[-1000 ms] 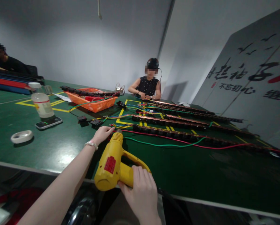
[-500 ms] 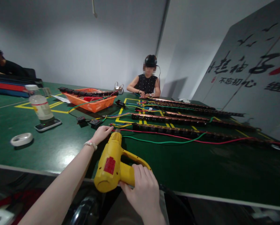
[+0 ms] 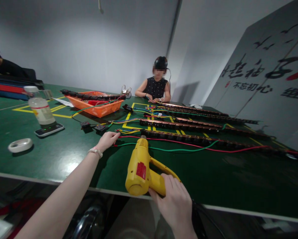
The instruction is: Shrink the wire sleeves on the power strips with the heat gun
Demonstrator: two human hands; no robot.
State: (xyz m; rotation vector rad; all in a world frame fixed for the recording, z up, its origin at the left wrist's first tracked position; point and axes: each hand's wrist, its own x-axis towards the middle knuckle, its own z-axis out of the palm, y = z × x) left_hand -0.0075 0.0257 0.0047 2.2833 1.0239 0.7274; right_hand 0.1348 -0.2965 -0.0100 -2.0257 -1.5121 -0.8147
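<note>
My right hand [image 3: 175,199] is wrapped round the handle of a yellow heat gun [image 3: 139,169] with a red label, held over the table's near edge. Its metal nozzle points away from me, toward the near black strip [image 3: 178,136]. My left hand [image 3: 109,139] is closed, its fingertips pinching a red wire [image 3: 163,139] close to the strip's left end. Yellow wires [image 3: 130,132] come out of that end just beyond my fingers. A green wire [image 3: 178,150] runs below the red one, its red-tipped end beside my left hand.
More wired strips [image 3: 183,125] lie behind. At left are an orange basket [image 3: 99,111], black connectors [image 3: 101,128], a bottle [image 3: 43,111], a phone-like device [image 3: 49,130] and a white ring [image 3: 20,145]. A co-worker [image 3: 156,88] sits opposite; another person [image 3: 9,68] is far left.
The heat gun in my right hand has moved right, away from my left fingers. The green wire's left end now shows. My left hand has hardly moved.
</note>
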